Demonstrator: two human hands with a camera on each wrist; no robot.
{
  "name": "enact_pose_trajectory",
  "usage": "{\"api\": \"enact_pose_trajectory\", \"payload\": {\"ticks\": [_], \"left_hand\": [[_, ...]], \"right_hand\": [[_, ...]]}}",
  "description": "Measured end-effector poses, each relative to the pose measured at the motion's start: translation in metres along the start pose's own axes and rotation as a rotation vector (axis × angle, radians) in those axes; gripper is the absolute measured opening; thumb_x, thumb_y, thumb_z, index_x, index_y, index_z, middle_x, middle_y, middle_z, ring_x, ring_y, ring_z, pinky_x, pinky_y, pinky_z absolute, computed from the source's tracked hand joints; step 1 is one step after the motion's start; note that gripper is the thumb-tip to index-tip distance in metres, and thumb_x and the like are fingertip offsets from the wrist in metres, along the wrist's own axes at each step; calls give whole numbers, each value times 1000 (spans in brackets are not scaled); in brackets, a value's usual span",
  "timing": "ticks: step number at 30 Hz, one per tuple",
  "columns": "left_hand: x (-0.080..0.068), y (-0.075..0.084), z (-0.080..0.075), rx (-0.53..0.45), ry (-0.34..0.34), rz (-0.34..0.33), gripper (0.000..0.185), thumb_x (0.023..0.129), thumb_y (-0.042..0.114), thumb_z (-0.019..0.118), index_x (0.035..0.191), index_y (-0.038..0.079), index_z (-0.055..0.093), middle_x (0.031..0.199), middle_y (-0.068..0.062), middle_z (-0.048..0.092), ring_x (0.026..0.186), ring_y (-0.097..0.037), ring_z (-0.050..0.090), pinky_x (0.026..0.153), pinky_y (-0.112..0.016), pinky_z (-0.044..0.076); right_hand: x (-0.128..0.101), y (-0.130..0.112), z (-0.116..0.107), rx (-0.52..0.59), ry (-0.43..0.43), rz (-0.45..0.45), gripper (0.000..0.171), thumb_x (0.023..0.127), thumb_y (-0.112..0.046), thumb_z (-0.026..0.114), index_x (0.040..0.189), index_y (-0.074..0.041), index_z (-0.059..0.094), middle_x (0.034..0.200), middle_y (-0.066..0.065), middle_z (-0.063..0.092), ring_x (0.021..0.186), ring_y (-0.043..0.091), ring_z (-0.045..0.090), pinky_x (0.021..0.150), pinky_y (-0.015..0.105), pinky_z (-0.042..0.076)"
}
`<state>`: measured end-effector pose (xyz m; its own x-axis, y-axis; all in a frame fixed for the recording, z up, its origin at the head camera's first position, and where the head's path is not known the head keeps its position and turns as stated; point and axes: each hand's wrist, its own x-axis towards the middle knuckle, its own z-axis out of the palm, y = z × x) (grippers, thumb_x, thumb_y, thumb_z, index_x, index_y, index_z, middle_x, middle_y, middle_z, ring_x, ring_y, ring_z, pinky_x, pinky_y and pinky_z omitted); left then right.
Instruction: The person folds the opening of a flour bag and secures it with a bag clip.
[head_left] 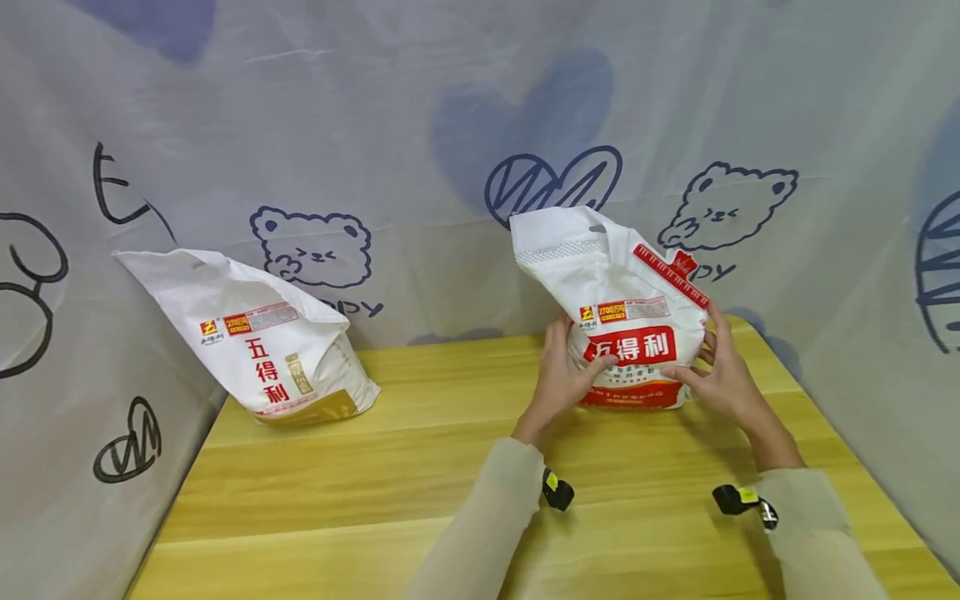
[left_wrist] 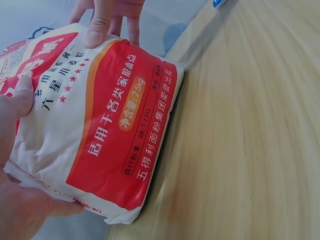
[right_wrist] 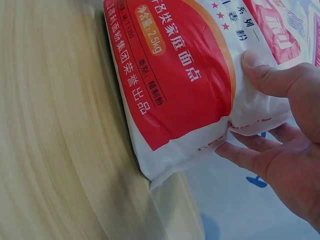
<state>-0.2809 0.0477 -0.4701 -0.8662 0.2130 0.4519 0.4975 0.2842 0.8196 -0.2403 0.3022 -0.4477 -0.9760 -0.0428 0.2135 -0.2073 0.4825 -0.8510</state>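
Observation:
Both hands hold a white-and-red flour bag (head_left: 630,346) at the right rear of the wooden table. My left hand (head_left: 558,371) grips its left side, and my right hand (head_left: 723,371) grips its right side. Both thumbs lie on the printed front; the fingers curl around the sides, partly hidden. The bag's loose top leans left. In the left wrist view the red lower panel of the flour bag (left_wrist: 115,120) faces the camera. The right wrist view has my right hand (right_wrist: 295,125) at the bag's edge. Whether the base fully touches the table I cannot tell.
A second white flour bag (head_left: 300,358), with gold at its base, stands at the table's left rear, its top leaning left. A printed cloth (head_left: 420,167) hangs behind and along the sides of the wooden table (head_left: 337,500).

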Motion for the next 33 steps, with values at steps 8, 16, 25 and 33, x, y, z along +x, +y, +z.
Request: {"api": "enact_pose_trajectory", "payload": {"ticks": [8, 16, 25, 33], "left_hand": [[3, 2, 7, 7, -1, -23, 96, 87, 33, 84, 160, 14, 26, 139, -9, 46, 124, -17, 48, 106, -32, 46], [3, 2, 13, -19, 6, -42, 95, 86, 33, 85, 160, 17, 27, 139, -7, 46, 124, -15, 48, 105, -33, 46], [6, 1, 6, -18, -17, -26, 97, 85, 28, 86, 161, 16, 26, 146, -7, 45, 132, -17, 44, 110, -36, 43], [-2, 8, -12, -17, -88, -103, 89, 90, 28, 79, 162, 20, 27, 156, -6, 41, 140, -18, 43, 114, -43, 40]], "right_hand": [[-1, 1, -5, 3, -2, 16, 122, 91, -10, 80, 162, -24, -19, 161, 33, 25, 137, 58, 39, 100, 61, 43], [-2, 4, -9, 5, -1, 6, 121, 92, -9, 78, 162, -25, -19, 160, 34, 27, 136, 57, 40, 100, 46, 49], [-6, 3, -5, 4, 12, -7, 118, 93, -12, 77, 163, -23, -17, 155, 36, 33, 134, 58, 42, 93, 22, 51], [-23, -14, -2, -128, 105, 15, 103, 98, -23, 72, 165, -13, -6, 153, 39, 33, 134, 59, 42, 99, 59, 47]]}}
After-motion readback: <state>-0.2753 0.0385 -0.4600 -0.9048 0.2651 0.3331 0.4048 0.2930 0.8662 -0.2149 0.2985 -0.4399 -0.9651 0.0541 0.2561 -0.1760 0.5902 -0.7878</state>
